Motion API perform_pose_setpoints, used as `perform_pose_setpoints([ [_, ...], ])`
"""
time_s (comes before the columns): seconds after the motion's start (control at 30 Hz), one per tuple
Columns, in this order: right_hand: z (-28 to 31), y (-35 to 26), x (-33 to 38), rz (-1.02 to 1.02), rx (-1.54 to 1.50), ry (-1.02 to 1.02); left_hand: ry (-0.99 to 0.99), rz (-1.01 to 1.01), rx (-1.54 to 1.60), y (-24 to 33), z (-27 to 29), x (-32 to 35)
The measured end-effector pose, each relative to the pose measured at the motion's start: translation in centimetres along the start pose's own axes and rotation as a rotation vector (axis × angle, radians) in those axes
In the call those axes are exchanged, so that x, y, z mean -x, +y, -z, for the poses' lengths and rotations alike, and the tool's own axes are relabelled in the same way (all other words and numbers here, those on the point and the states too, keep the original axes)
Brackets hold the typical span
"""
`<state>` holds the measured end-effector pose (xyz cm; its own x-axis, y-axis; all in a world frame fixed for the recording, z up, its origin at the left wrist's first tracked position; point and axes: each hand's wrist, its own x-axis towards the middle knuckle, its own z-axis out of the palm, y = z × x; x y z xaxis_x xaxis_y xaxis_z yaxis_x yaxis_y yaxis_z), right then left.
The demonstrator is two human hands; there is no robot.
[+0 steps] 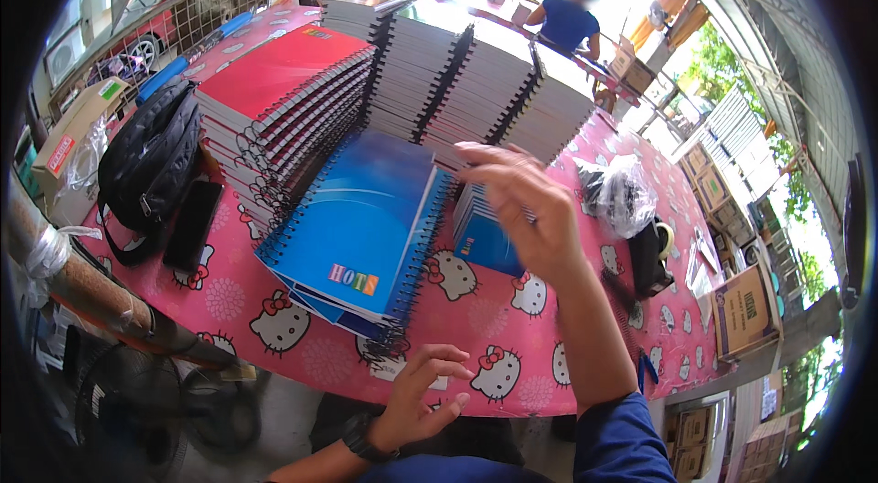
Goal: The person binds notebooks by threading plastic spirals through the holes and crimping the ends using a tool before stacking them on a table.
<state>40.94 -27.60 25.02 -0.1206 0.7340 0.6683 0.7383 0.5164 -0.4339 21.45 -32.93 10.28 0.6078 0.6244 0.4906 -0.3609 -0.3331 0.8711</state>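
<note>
A stack of blue spiral-bound notebooks [352, 213] lies in the middle of the table, its black coils running along the sides. Just right of it stands a shorter stack of smaller blue notebooks [491, 243]. My right hand [530, 204] is raised over that smaller stack, fingers stretched out and a little blurred, with nothing seen in it. Near the front edge, below the blue stack, my left hand [425, 401] has its fingers apart and holds nothing visible. A white slip [389, 368] lies by its fingertips, partly hidden.
Red spiral notebooks [283, 71] are piled at left, before tall rows of bound books [489, 80]. Left are a black backpack [151, 163] and dark case [193, 225]; right, a plastic bag [626, 195] and tape dispenser [652, 263]. A person [567, 21] sits beyond the pink table [302, 359].
</note>
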Motion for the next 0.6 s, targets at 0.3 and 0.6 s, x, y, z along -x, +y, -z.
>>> perform_pose_setpoints([
  [0.3,0.7,13.3,11.1,-0.277,0.737,-0.119,-0.106,0.002,-0.088,-0.7,-1.3,-1.2],
  [0.6,1.6,3.4,13.9,-0.241,0.477,-0.236,0.213,-0.041,-0.366,-1.7,-2.2,-3.2],
])
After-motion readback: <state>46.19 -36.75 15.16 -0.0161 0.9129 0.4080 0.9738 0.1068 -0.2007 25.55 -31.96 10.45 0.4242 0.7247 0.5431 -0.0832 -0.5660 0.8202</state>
